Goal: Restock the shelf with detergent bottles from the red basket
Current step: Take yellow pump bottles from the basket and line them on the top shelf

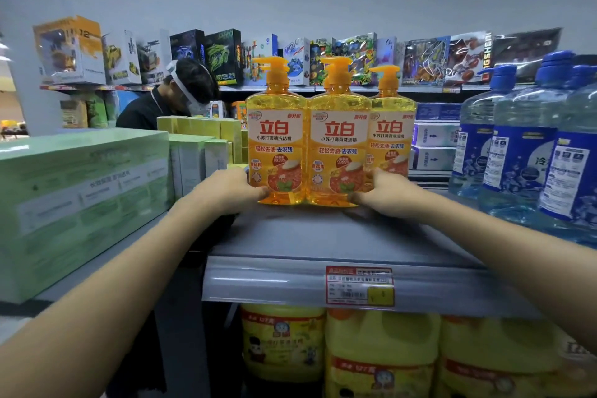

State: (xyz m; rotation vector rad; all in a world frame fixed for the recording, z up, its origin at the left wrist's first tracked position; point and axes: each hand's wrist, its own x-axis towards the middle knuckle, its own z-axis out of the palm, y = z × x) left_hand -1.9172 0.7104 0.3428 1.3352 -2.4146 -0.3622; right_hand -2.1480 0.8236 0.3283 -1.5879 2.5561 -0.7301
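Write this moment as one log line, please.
task: restock shelf | left hand: grips left orange bottle | right hand: grips middle orange bottle | both bottles: upright on grey shelf

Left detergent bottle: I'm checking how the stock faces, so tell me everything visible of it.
The left bottle is clear orange-yellow plastic with liquid, an orange pump top and a front label with red characters. It stands upright on the grey shelf, label forward, touching the middle bottle. The left hand holds its lower left side.
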